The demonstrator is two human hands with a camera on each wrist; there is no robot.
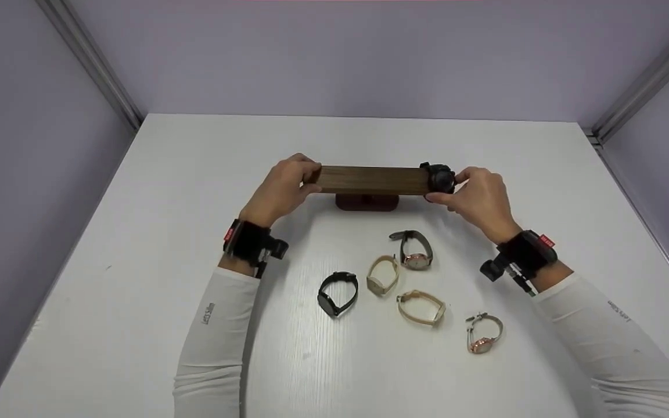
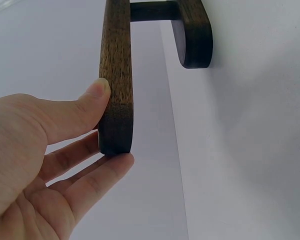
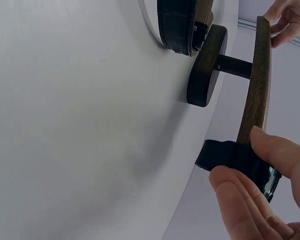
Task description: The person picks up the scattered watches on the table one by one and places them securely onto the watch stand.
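A dark wooden watch stand (image 1: 372,180) with a long flat bar and an oval foot (image 1: 367,202) stands mid-table. My left hand (image 1: 283,187) grips the bar's left end (image 2: 116,107) between thumb and fingers. My right hand (image 1: 479,196) pinches a black watch (image 1: 440,177) that is looped round the bar's right end (image 3: 240,159). Several loose watches lie in front of the stand: a black one (image 1: 337,293), two beige ones (image 1: 382,274) (image 1: 421,306), a grey-strapped rose-gold one (image 1: 414,249) and another rose-gold one (image 1: 483,334).
The white table (image 1: 166,191) is closed in by lilac walls at the back and both sides, with metal corner posts (image 1: 87,58). A dark watch strap (image 3: 177,25) lies near the stand's foot in the right wrist view.
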